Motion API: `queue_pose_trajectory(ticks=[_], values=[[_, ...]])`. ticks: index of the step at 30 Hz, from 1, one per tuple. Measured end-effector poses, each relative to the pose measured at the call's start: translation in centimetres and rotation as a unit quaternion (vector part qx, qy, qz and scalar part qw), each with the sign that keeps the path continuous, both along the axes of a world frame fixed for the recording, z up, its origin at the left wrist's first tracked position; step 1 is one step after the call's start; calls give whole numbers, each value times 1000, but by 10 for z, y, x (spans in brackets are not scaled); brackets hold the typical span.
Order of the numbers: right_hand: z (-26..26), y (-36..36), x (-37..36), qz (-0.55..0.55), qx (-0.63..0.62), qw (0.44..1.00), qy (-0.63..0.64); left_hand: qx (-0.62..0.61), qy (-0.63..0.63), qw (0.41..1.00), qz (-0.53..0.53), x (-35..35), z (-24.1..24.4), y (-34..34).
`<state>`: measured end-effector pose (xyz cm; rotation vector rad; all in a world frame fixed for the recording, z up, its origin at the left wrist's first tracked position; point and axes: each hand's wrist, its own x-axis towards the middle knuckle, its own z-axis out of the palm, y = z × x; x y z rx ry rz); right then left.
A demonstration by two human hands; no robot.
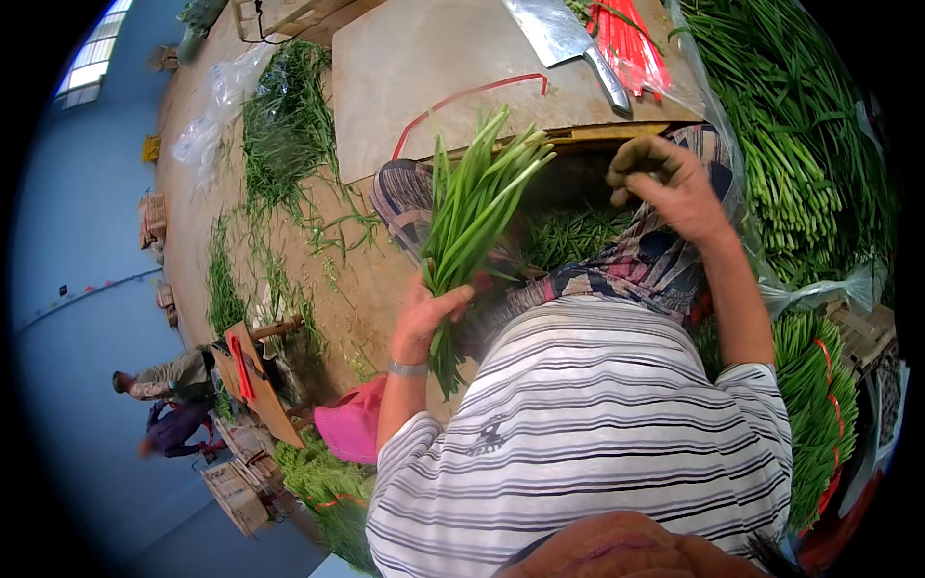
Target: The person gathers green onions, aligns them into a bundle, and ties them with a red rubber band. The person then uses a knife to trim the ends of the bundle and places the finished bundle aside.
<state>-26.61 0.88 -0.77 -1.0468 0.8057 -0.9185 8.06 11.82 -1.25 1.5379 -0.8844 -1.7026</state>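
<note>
My left hand (428, 312) is closed around a bunch of green leafy stalks (473, 209), their pale ends pointing up towards the board. My right hand (661, 177) is raised over my right knee, its fingers curled and apart from the bunch; no stalk shows in it. Beyond my knees lies a pale board (405, 79) bearing a metal cleaver (560, 36), a bundle of red strips (627, 47) and a single bent red strip (470, 99). Loose green trimmings (571, 235) lie between my legs.
A big heap of green stalks (788, 159) on clear plastic lies to the right. Tied green bundles (809, 419) stand at the lower right, others (325, 484) at the lower left, near a pink cloth (354, 423). Trimmings (285, 130) cover floor at left. Two people are at far left.
</note>
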Motion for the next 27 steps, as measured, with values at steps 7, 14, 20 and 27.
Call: queue_pose_trajectory(ticks=[7,14,20,27], values=[[40,-6,53,-150,-608,702,339,37,114,993,-10,-6,-3,2],[-41,-61,21,-109,-290,847,433,32,113,993,-7,-4,-7,10],[-23,-37,46,-31,-71,966,245,2,87,994,-69,-1,-8,13],[-61,-24,56,7,1,994,109,-18,136,989,-54,-4,-8,34]])
